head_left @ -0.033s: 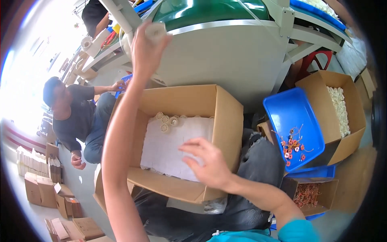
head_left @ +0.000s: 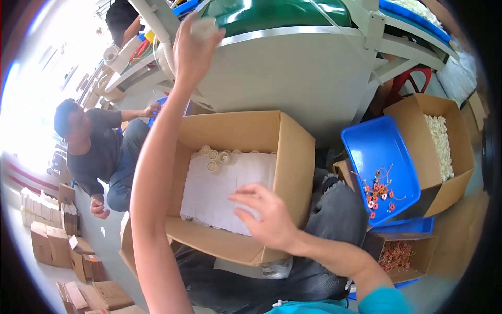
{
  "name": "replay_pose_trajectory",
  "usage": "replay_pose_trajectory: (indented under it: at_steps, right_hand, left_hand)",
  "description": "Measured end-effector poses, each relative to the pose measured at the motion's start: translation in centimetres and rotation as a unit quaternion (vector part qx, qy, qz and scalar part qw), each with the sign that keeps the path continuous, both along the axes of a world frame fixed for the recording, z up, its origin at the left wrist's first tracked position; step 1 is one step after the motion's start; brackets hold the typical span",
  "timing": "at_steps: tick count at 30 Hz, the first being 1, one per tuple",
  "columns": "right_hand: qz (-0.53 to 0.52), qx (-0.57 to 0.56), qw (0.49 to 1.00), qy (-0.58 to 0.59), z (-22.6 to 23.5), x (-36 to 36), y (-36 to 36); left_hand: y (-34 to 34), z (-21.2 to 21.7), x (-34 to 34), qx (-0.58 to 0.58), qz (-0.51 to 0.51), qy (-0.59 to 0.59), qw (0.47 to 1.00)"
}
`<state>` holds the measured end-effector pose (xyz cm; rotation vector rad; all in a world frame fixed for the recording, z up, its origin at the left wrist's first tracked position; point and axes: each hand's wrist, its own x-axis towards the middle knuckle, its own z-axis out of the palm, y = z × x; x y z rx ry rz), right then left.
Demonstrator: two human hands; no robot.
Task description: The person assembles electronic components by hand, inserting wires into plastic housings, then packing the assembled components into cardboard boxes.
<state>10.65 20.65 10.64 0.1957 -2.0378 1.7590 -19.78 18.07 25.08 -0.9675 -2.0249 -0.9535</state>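
My left hand (head_left: 189,49) is raised high at the top of the view, its fingers closed on a small white spool (head_left: 203,27) near the edge of the green-topped machine (head_left: 293,57). My right hand (head_left: 264,217) hovers with fingers spread over the near side of an open cardboard box (head_left: 295,157) on my lap and holds nothing. A white sheet (head_left: 222,191) covers the box's contents. Several cream round spools (head_left: 214,155) show along the sheet's far edge.
To the right, a blue tray (head_left: 379,149) holds small orange parts (head_left: 377,192). Beyond it stands a carton of white pieces (head_left: 442,146), and below it a small box of orange parts (head_left: 400,254). A person (head_left: 99,152) crouches at left. Small cartons (head_left: 52,240) lie on the floor.
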Motion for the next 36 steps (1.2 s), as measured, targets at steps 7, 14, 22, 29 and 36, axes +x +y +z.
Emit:
replay_pose_trajectory:
  at_steps: [7, 14, 22, 29, 36]
  right_hand:
    - [0.07, 0.079, 0.993, -0.043, -0.2, 1.1, -1.1]
    - [0.108, 0.072, 0.99, -0.049, -0.1, 1.0, -1.6]
    - [0.079, 0.06, 0.991, -0.095, -1.1, 1.4, 0.4]
    - [0.087, 0.126, 0.987, -0.049, -1.5, 1.7, -0.3]
    - [0.084, 0.111, 0.988, -0.071, -2.3, 1.4, -1.7]
  left_hand:
    - [8.1, 0.4, -12.9, 0.003, 0.019, 0.074, 0.997]
    - [7.9, 0.1, -18.8, -0.059, 0.1, 0.167, 0.979]
    - [-6.0, -19.9, 1.7, -0.099, 0.017, 0.377, 0.921]
    - [-22.4, -41.3, 1.0, -0.445, 0.173, -0.209, 0.854]
    - [-21.9, -46.3, 0.7, -0.313, 0.142, -0.28, 0.896]
